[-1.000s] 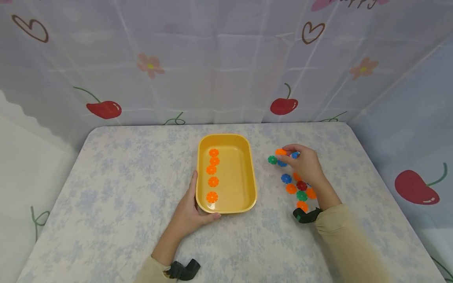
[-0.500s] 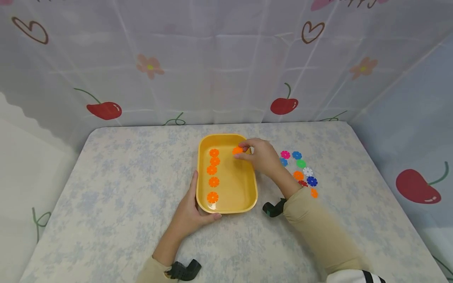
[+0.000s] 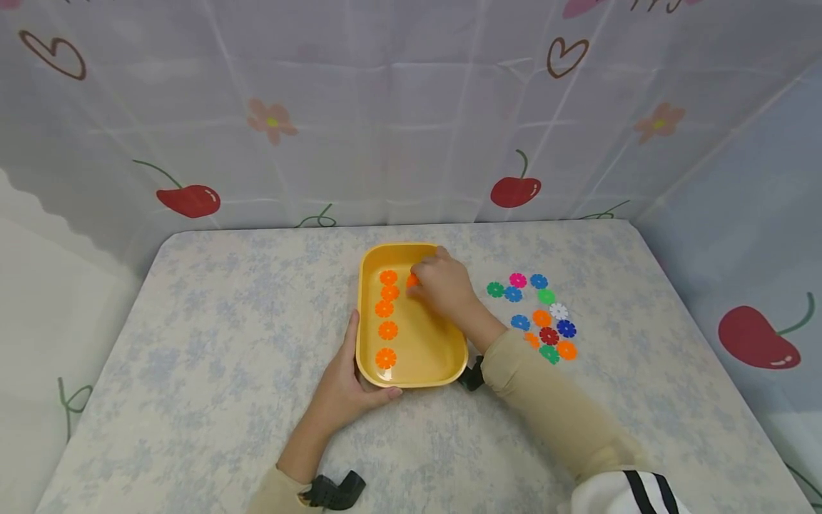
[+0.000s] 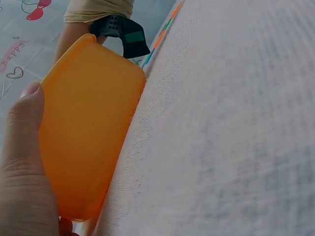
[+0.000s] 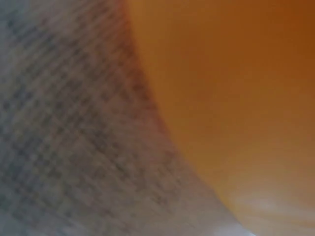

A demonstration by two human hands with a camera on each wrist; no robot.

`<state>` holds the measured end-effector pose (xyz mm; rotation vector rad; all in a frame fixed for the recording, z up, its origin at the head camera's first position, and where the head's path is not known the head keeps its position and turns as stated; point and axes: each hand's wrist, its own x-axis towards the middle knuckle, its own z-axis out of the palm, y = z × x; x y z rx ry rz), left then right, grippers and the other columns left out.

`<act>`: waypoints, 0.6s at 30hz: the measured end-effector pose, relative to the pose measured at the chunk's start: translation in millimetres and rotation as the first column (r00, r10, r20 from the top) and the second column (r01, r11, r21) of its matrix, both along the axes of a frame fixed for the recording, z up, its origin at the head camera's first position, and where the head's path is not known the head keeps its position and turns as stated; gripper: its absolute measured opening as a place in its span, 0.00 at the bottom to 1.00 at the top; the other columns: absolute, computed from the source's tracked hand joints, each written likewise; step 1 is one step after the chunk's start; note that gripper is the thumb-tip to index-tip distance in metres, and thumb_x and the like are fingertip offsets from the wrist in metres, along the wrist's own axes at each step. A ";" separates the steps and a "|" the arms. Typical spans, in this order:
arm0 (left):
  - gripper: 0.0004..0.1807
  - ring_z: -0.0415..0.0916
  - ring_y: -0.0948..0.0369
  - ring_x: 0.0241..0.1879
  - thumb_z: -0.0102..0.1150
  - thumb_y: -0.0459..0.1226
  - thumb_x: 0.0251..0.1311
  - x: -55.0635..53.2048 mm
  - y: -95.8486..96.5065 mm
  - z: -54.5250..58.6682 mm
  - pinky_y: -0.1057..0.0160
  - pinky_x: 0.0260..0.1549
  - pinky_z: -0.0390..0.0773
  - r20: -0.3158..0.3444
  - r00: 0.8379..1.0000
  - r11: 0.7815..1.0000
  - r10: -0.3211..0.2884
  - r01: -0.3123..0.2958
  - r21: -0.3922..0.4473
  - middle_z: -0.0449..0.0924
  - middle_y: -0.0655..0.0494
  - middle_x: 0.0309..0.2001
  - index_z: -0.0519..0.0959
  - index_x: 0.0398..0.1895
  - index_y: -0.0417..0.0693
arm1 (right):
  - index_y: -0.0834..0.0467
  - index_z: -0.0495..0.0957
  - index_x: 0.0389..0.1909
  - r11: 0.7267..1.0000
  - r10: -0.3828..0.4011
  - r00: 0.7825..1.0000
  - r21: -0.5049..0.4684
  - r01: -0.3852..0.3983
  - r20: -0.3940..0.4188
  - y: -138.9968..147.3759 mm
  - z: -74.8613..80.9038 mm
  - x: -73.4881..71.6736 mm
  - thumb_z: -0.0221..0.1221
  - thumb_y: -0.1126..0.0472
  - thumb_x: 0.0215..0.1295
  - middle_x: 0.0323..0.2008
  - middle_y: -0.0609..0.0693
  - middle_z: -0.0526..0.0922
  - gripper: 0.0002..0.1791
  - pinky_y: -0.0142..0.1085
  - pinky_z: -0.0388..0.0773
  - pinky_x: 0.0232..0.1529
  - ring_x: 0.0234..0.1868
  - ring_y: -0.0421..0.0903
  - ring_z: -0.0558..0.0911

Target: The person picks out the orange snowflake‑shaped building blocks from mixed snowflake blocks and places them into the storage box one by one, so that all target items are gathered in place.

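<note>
Smooth plastic tray (image 3: 420, 350) (faintly glossy), woven tablecloth (image 4: 221, 128).

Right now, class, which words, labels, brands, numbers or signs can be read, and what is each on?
"happy": on the backdrop, left wrist view.
Lettering at the head view's top edge, same backdrop: cut off, not fully readable.
Yellow tray, discs: no text visible.

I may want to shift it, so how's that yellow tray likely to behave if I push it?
The yellow tray is probably stiff: its walls look unbent where the left hand grips it. It's low and broad, so it would likely slide rather than tip. A sharp push might scatter the orange discs lying inside.
</note>
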<state>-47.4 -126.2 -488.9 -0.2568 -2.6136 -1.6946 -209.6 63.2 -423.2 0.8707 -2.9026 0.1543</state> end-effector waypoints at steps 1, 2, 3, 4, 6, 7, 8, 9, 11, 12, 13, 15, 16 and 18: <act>0.75 0.56 0.60 0.75 0.80 0.54 0.41 -0.2 -0.1 -0.3 0.46 0.70 0.61 -0.001 1.000 1.000 0.000 0.000 0.000 0.42 0.60 0.81 0.31 0.81 0.60 | 0.54 0.85 0.33 1.000 -0.003 1.000 0.019 0.003 -0.008 -1.2 -0.8 -0.6 0.69 0.45 0.59 0.32 0.49 0.86 0.16 0.38 0.74 0.35 0.37 0.50 0.70; 0.75 0.56 0.60 0.75 0.80 0.54 0.41 -0.2 -0.1 -0.1 0.46 0.70 0.61 -0.001 1.000 1.000 -0.001 0.001 0.001 0.43 0.60 0.81 0.30 0.81 0.60 | 0.54 0.85 0.33 0.999 -0.007 1.000 0.036 0.007 -0.013 -2.2 -1.6 -1.2 0.69 0.45 0.59 0.33 0.49 0.86 0.16 0.38 0.73 0.36 0.37 0.50 0.69; 0.75 0.56 0.60 0.75 0.80 0.54 0.41 -0.2 -0.3 0.0 0.46 0.70 0.61 0.000 1.000 1.000 0.001 -0.001 0.001 0.43 0.60 0.81 0.30 0.81 0.61 | 0.54 0.85 0.33 0.999 -0.014 1.000 0.047 0.015 -0.016 -3.0 -2.1 -1.8 0.69 0.44 0.59 0.33 0.49 0.86 0.16 0.38 0.70 0.37 0.37 0.50 0.68; 0.75 0.56 0.60 0.75 0.80 0.54 0.41 -0.4 -0.4 0.0 0.46 0.70 0.61 -0.001 1.000 1.000 0.001 -0.001 0.000 0.42 0.60 0.81 0.30 0.81 0.61 | 0.54 0.85 0.33 0.998 -0.022 1.000 0.057 0.023 -0.018 -3.4 -2.5 -2.0 0.69 0.44 0.59 0.33 0.49 0.86 0.16 0.39 0.68 0.37 0.37 0.50 0.68; 0.75 0.56 0.60 0.75 0.80 0.53 0.41 -0.4 -0.5 0.6 0.46 0.70 0.61 0.001 1.000 1.000 0.002 -0.002 0.002 0.42 0.61 0.81 0.30 0.81 0.62 | 0.53 0.85 0.32 0.997 -0.040 0.999 0.065 0.040 -0.013 -3.5 -2.8 -2.3 0.69 0.43 0.58 0.32 0.48 0.86 0.16 0.40 0.64 0.38 0.37 0.51 0.67; 0.75 0.56 0.60 0.75 0.80 0.53 0.41 -0.3 -0.5 0.8 0.46 0.70 0.61 0.003 1.000 1.000 0.002 -0.002 0.003 0.42 0.61 0.81 0.30 0.81 0.62 | 0.52 0.85 0.32 0.997 -0.051 0.999 0.062 0.051 -0.002 -3.4 -3.0 -2.3 0.69 0.43 0.59 0.32 0.48 0.86 0.16 0.40 0.63 0.39 0.38 0.51 0.67; 0.75 0.56 0.60 0.75 0.80 0.54 0.41 -0.2 -0.5 1.2 0.46 0.70 0.61 0.005 1.000 1.000 0.003 -0.003 0.006 0.42 0.61 0.81 0.30 0.81 0.62 | 0.52 0.85 0.32 0.996 -0.063 0.998 0.058 0.062 0.012 -3.1 -3.2 -2.3 0.69 0.44 0.59 0.31 0.47 0.85 0.15 0.41 0.61 0.39 0.38 0.51 0.67; 0.75 0.56 0.60 0.76 0.80 0.54 0.41 -0.2 -0.5 1.1 0.46 0.70 0.60 0.008 1.000 1.000 0.004 -0.004 0.007 0.42 0.62 0.81 0.30 0.81 0.62 | 0.52 0.85 0.32 0.996 -0.075 0.997 0.052 0.073 0.025 -2.8 -3.4 -2.3 0.69 0.44 0.59 0.31 0.47 0.85 0.15 0.41 0.60 0.39 0.39 0.51 0.67; 0.75 0.55 0.60 0.76 0.80 0.54 0.41 -0.3 -0.3 1.2 0.46 0.70 0.60 0.010 1.000 1.000 0.002 -0.002 0.010 0.41 0.62 0.81 0.30 0.81 0.61 | 0.51 0.86 0.33 0.995 -0.092 0.995 0.045 0.090 0.047 -2.0 -3.3 -2.0 0.69 0.44 0.59 0.32 0.46 0.86 0.14 0.41 0.59 0.40 0.40 0.51 0.68; 0.75 0.55 0.61 0.76 0.80 0.54 0.41 -0.3 -0.2 1.2 0.47 0.71 0.60 0.011 1.000 1.000 0.001 -0.002 0.013 0.41 0.62 0.81 0.30 0.81 0.61 | 0.51 0.86 0.34 0.994 -0.098 0.994 0.042 0.096 0.057 -1.7 -3.2 -1.9 0.68 0.44 0.59 0.32 0.46 0.86 0.14 0.41 0.59 0.40 0.40 0.51 0.68; 0.75 0.55 0.61 0.76 0.80 0.54 0.41 -0.5 -0.1 1.0 0.47 0.71 0.59 0.011 1.000 1.000 0.001 -0.001 0.014 0.41 0.62 0.81 0.30 0.81 0.60 | 0.51 0.86 0.35 0.994 -0.102 0.993 0.050 0.099 0.063 -1.5 -3.4 -1.9 0.68 0.44 0.59 0.33 0.46 0.86 0.14 0.41 0.58 0.40 0.41 0.51 0.68; 0.75 0.54 0.61 0.76 0.80 0.54 0.41 -0.8 0.1 0.6 0.47 0.71 0.59 0.012 1.000 1.000 0.002 -0.002 0.014 0.41 0.62 0.81 0.30 0.81 0.60 | 0.50 0.86 0.36 0.993 -0.104 0.993 0.067 0.100 0.063 -1.2 -3.5 -1.8 0.67 0.44 0.60 0.34 0.46 0.85 0.15 0.42 0.58 0.39 0.41 0.51 0.68; 0.75 0.54 0.61 0.76 0.80 0.54 0.41 -1.0 0.2 0.4 0.47 0.71 0.59 0.013 1.000 1.000 0.003 -0.003 0.013 0.41 0.62 0.81 0.30 0.81 0.60 | 0.50 0.87 0.37 0.992 -0.105 0.993 0.076 0.100 0.062 -1.1 -3.5 -1.9 0.67 0.43 0.60 0.35 0.47 0.85 0.15 0.42 0.58 0.39 0.42 0.51 0.68; 0.75 0.54 0.62 0.76 0.80 0.55 0.41 -1.2 0.4 0.2 0.47 0.71 0.59 0.011 1.000 1.000 0.004 -0.004 0.009 0.41 0.63 0.81 0.30 0.81 0.60 | 0.50 0.87 0.38 0.991 -0.105 0.992 0.090 0.100 0.063 -0.8 -3.9 -2.3 0.67 0.43 0.61 0.36 0.47 0.83 0.15 0.42 0.59 0.40 0.42 0.51 0.68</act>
